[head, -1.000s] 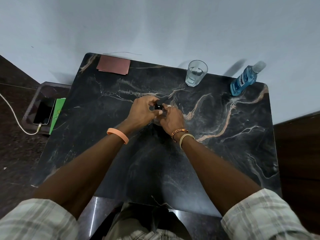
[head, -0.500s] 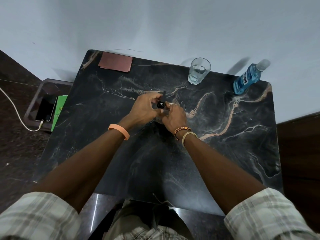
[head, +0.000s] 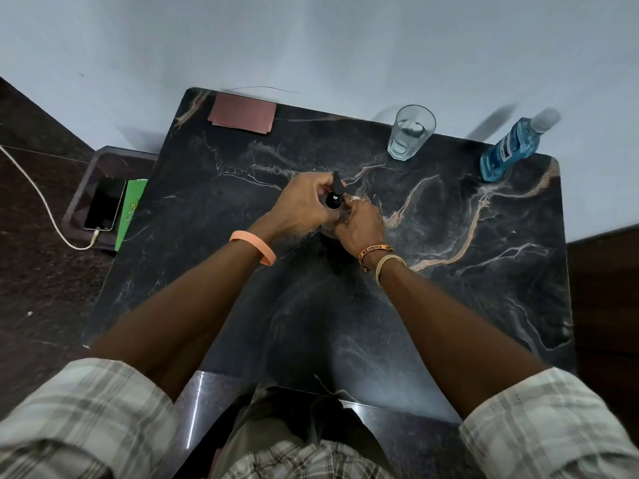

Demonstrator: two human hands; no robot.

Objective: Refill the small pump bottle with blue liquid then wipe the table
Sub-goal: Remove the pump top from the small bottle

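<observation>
Since a second ago the black pump [head: 336,192] has risen, pinched in the left hand [head: 299,207] at the centre of the desk [head: 449,305]. The right hand [head: 361,226] curls round the small pump bottle [head: 340,218], which is mostly hidden. At 2 o'clock a blue bottle [head: 506,153] reads "LISTERINE"; a glass [head: 409,134] stands at 1 o'clock.
</observation>
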